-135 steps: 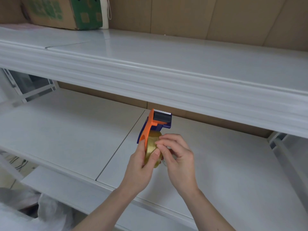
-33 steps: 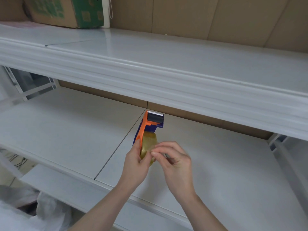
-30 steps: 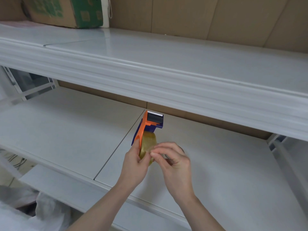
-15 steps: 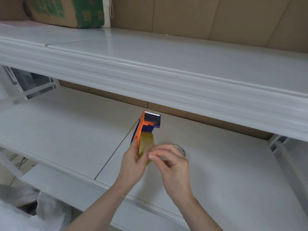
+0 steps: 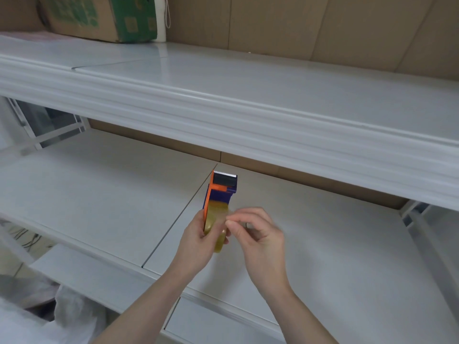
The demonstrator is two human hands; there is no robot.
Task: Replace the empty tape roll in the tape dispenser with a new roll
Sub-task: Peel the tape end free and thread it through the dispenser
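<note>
An orange and blue tape dispenser stands upright in my left hand, its serrated blade at the top. A yellowish clear tape roll sits in it, and my left thumb and fingers clasp the roll's sides. My right hand is just right of the roll. Its thumb and forefinger are pinched together at the roll's right edge, on the loose tape end as far as I can tell. Both hands hover above the lower white shelf.
An upper white shelf juts out above and behind the hands. On its far left are a cardboard box with green print and a white bottle. White plastic bags lie at the bottom left. A brown wall backs both shelves.
The dispenser drifted a little left and away over the last seconds. My right fingers stayed pinched at the roll and rose slightly. A clear ring glimpsed behind my right hand is hidden now.
</note>
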